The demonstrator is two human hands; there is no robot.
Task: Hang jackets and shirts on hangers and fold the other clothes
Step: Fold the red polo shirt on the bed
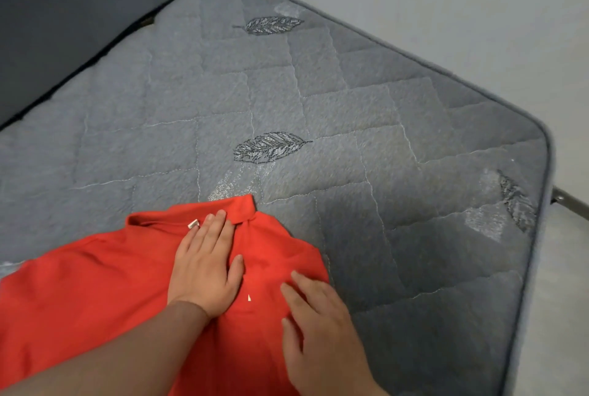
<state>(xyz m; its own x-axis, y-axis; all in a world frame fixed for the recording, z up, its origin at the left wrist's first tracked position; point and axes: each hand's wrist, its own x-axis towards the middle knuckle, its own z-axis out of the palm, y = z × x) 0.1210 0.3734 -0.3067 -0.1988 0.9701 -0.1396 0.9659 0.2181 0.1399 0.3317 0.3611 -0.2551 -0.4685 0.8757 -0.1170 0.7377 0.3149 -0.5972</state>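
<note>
I see the red polo shirt (105, 284) lying at the near edge of the quilted mattress (350, 108), collar (229, 209) pointing away from me. My left hand (205, 263) presses flat just below the collar, fingers straight and together; my right hand (314, 319) rests on the shirt's right side, fingers spread and gripping nothing. I judge this the smoothing step. No hanger is in view, possibly out of frame, so next I need one fetched. A dark mat (73, 13) lies far left.
</note>
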